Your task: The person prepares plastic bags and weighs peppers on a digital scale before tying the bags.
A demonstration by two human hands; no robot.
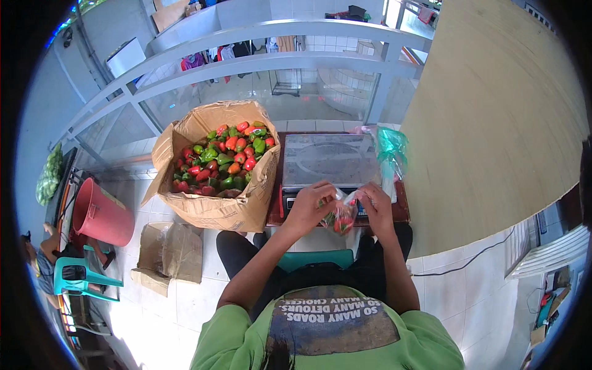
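A small clear plastic bag with red and green peppers in it hangs between my two hands, over the near edge of the weighing scale. My left hand pinches one side of the bag's gathered top. On the other side, the fingers of my right hand grip the twisted plastic. Behind them lies the flat metal plate of the scale, with nothing on it. Left of the scale, a large open cardboard box is filled with red and green peppers.
Green and clear plastic bags lie right of the scale. A plywood panel takes up the right side. On the floor at left are an open carton, a red bucket and a teal stool, with a person beside it. Behind runs a metal railing.
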